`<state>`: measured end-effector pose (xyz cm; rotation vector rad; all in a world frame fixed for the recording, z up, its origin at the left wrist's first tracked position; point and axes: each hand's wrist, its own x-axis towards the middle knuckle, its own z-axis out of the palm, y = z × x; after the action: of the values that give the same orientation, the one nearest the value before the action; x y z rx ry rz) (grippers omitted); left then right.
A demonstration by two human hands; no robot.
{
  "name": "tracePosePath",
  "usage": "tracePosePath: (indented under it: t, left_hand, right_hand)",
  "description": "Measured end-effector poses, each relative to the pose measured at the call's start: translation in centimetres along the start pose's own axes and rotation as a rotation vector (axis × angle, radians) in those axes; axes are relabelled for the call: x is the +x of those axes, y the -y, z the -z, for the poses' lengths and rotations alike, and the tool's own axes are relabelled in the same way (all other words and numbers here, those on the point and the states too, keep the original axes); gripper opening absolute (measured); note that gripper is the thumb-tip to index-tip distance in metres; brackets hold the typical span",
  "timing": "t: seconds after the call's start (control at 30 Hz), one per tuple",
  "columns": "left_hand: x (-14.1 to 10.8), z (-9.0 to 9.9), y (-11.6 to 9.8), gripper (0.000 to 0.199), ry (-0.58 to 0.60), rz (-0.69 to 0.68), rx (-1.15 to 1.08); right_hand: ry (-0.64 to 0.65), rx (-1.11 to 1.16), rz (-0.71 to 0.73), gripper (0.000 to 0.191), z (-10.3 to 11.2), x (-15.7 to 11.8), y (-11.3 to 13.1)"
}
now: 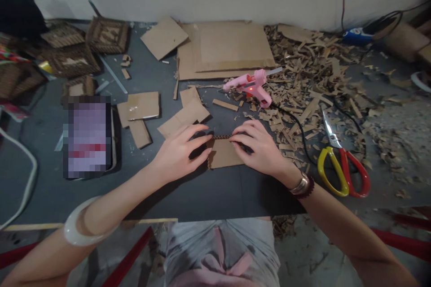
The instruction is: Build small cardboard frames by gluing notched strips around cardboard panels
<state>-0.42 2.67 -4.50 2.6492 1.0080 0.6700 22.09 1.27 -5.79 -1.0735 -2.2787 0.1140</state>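
A small flat piece of cardboard (225, 154) lies on the dark table between my hands. Along its far edge stands a narrow corrugated cardboard strip (222, 137), and another strip (208, 161) runs down its left edge. My left hand (180, 150) is closed with its fingertips on the left end of the far strip. At that strip's right end, my right hand (257, 149) pinches it between thumb and fingers. Just beyond my hands lies a pink glue gun (251, 86) on its side, a red light glowing and a clear stick in its back.
Scissors (336, 161) with yellow and red handles lie to the right, near a heap of cardboard scraps (316, 85). Cardboard sheets (232, 47) lie at the back. On the left are a blurred-out phone-like object (88, 139) and several brown cardboard frames (107, 35).
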Motion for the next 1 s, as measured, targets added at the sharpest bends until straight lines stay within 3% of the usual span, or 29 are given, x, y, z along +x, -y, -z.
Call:
tracePosePath:
  t: [0.1,0.23,0.4,0.53,0.67,0.87,1.0]
  left_hand:
    - [0.0,0.0,-0.1,0.028,-0.001,0.057,-0.067]
    - [0.0,0.0,-0.2,0.032,0.003,0.153,-0.141]
    - [0.0,0.0,-0.3,0.021,0.008,0.154,-0.161]
    - [0.0,0.0,-0.3,0.016,-0.005,0.144,-0.152]
    - [0.0,-0.1,-0.2,0.016,-0.005,0.164,-0.151]
    - [0.1,-0.1,-0.1,0.017,-0.013,0.182,-0.143]
    - [0.2,0.0,-0.2,0.018,-0.012,0.199,-0.151]
  right_hand:
    - [-0.096,-0.092,-0.045,0.01,1.1,0.2,-0.4]
    - [-0.267,-0.256,-0.302,0.009,3.4,0.8,-2.8]
    - [-0.139,-0.317,-0.341,0.037,2.7,2.3,-7.3]
    - [-0.06,-0.301,-0.345,0.039,0.7,3.8,-9.4]
    - [-0.066,-0.268,-0.339,0.034,0.6,4.5,-9.6]
    - [-0.021,-0.314,-0.295,0.024,2.7,5.6,-8.7]
    - [0.007,-0.354,-0.27,0.027,3.6,6.5,-8.6]
